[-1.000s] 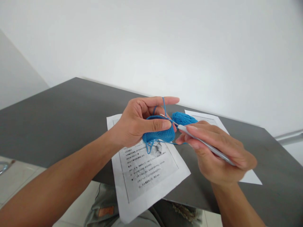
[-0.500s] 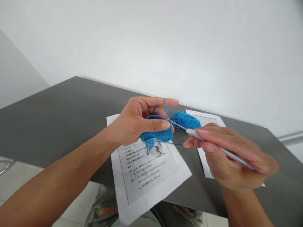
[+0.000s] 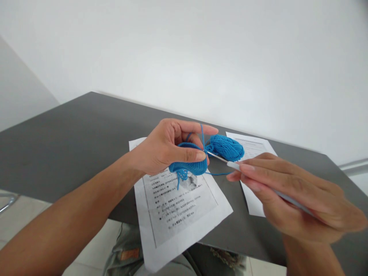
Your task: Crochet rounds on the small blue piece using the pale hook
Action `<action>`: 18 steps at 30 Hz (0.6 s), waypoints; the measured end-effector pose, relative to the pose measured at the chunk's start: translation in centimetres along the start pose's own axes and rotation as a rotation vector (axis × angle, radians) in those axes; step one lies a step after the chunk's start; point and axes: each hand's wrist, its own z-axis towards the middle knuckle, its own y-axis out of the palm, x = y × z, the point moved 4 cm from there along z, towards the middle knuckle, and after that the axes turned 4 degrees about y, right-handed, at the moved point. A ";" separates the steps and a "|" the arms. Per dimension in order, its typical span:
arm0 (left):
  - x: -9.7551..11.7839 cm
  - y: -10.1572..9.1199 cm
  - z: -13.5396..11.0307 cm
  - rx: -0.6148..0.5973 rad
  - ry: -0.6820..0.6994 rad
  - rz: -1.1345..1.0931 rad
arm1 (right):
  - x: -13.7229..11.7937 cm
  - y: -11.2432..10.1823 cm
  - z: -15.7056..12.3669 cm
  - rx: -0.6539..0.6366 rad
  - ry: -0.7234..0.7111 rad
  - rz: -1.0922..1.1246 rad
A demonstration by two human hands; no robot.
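Note:
Between thumb and fingers, my left hand pinches a blue crochet piece, rounded and dense in stitch. A strand of blue yarn loops over the stretched index finger of that hand and runs down to the work. My right hand grips a crochet hook with a grey handle, held like a pen. The metal tip of the hook meets the edge of the piece beside my left thumb; its very end is hidden there. Loose yarn ends dangle below the piece.
A blue yarn ball lies on the dark grey table behind the hands. One printed sheet overhangs the front table edge above my lap. Another sheet lies partly under my right hand. A white wall stands behind.
My right hand has shifted a little to the right and turned, with the hook still in it. The left index finger has dipped slightly, and the crochet piece has moved a touch left.

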 end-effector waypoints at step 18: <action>-0.1 -0.2 0.2 -0.129 -0.058 0.013 | 0.0 -0.8 -0.7 -0.032 0.130 0.053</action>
